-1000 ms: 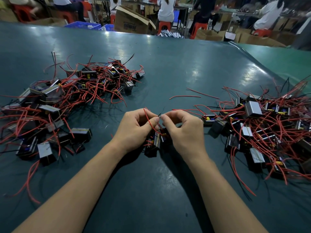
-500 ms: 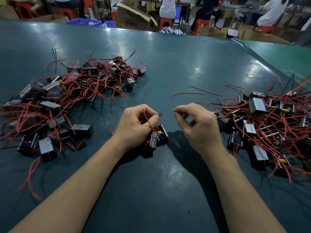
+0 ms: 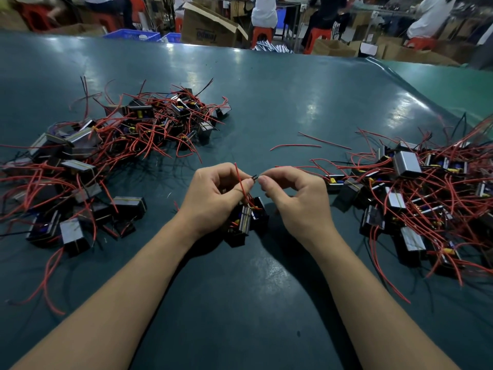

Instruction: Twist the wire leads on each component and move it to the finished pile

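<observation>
Mid-twist: left hand (image 3: pixel 213 198) pinches black lead tip (image 3: pixel 254 177) of component (image 3: pixel 246 220); right hand (image 3: pixel 296 198) fingers curled, empty, at 3 o'clock. Next: re-pinch, twist.

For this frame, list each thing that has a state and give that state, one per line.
left hand: fingers curled, pinching the black wire tip, holding the component.
right hand: thumb and forefinger pinched together at the wire tip.
component: under the hands, touching the table.
black wire tip: sticks out between the two hands.
red lead: stands up past the left fingers.
left pile: tangled heap.
right pile: tangled heap.
two loose red wires: lying on the table.
</observation>
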### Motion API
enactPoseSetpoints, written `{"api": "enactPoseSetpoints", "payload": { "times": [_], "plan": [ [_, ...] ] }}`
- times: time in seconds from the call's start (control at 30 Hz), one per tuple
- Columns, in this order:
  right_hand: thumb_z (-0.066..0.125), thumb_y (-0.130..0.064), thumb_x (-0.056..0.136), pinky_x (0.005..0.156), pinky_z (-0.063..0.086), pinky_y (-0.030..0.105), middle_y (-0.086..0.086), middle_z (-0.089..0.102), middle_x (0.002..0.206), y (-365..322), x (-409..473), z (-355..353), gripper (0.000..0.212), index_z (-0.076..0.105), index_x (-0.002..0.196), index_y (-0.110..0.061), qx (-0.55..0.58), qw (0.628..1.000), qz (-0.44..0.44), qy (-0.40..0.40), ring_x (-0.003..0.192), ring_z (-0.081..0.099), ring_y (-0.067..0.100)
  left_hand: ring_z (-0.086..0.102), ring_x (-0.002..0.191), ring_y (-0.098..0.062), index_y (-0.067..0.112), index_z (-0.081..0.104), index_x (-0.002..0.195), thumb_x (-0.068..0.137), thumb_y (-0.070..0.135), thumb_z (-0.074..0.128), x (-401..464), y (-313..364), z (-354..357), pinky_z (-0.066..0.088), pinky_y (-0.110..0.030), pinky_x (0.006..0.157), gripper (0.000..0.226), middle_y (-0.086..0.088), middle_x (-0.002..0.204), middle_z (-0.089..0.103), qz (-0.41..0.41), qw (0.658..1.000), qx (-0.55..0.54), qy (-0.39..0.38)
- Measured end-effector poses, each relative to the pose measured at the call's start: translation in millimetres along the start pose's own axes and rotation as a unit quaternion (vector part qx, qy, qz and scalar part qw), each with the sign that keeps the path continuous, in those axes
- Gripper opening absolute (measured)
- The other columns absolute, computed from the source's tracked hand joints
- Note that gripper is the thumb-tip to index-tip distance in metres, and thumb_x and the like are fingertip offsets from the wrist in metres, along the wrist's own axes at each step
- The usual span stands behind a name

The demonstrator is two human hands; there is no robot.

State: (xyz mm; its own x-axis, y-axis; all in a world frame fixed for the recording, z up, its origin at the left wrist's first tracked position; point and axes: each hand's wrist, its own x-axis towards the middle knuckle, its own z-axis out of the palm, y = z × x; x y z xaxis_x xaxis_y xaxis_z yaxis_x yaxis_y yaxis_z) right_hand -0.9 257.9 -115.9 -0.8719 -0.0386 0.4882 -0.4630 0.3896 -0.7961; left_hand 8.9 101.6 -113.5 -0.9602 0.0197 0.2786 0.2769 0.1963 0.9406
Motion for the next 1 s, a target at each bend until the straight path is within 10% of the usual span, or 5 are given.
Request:
{"api": "enactPoseSetpoints", "payload": {
  "times": [0.33, 0.6, 0.77, 1.0],
  "plan": [
    [0.069, -0.011, 0.085, 0.052, 0.049, 0.038, 0.008, 0.062, 0.074, -1.3, -2.8, 8.9, 0.010, 0.073, 0.076, -0.006, -0.235, 0.946, -0.208, 0.077, 0.065, 0.058, 0.028, 0.053, 0.063, -0.025, -0.009, 0.061, 0.078, 0.087, -0.007, 0.063, 0.5, -4.2, 1.7, 0.045, -0.044, 0.058, 0.010, -0.033, 0.070, 0.060, -0.001, 1.000, 0.006, -0.009],
    [0.071, -0.010, 0.087, 0.063, 0.042, 0.017, 0.010, 0.068, 0.091, 2.7, 3.7, -4.9, 0.011, 0.075, 0.088, -0.020, 0.040, 0.996, 0.064, -0.053, 0.071, 0.054, 0.029, 0.050, 0.056, -0.019, -0.004, 0.066, 0.078, 0.087, -0.004, 0.066, -1.0, -6.7, 3.0, 0.040, -0.027, 0.053, 0.009, -0.011, 0.062, 0.059, 0.015, 1.000, 0.016, -0.019],
    [0.068, -0.015, 0.089, 0.060, 0.038, 0.027, 0.015, 0.066, 0.085, 3.2, 5.8, -9.0, 0.008, 0.073, 0.083, -0.018, 0.080, 0.983, 0.132, -0.097, 0.065, 0.046, 0.020, 0.053, 0.054, -0.007, 0.001, 0.069, 0.079, 0.086, -0.002, 0.068, -2.4, -6.0, 3.4, 0.044, -0.019, 0.055, 0.007, -0.001, 0.061, 0.063, 0.036, 0.998, 0.049, -0.016],
    [0.065, -0.015, 0.088, 0.042, 0.030, 0.015, -0.008, 0.049, 0.053, -0.4, 7.0, -6.0, 0.024, 0.067, 0.065, -0.018, 0.133, 0.957, 0.241, -0.091, 0.047, 0.038, 0.004, 0.060, 0.058, -0.021, 0.002, 0.073, 0.079, 0.082, 0.006, 0.067, -3.2, -3.0, 1.7, 0.049, -0.038, 0.062, 0.008, -0.005, 0.064, 0.068, 0.210, 0.957, 0.202, 0.005]
  ]
}}
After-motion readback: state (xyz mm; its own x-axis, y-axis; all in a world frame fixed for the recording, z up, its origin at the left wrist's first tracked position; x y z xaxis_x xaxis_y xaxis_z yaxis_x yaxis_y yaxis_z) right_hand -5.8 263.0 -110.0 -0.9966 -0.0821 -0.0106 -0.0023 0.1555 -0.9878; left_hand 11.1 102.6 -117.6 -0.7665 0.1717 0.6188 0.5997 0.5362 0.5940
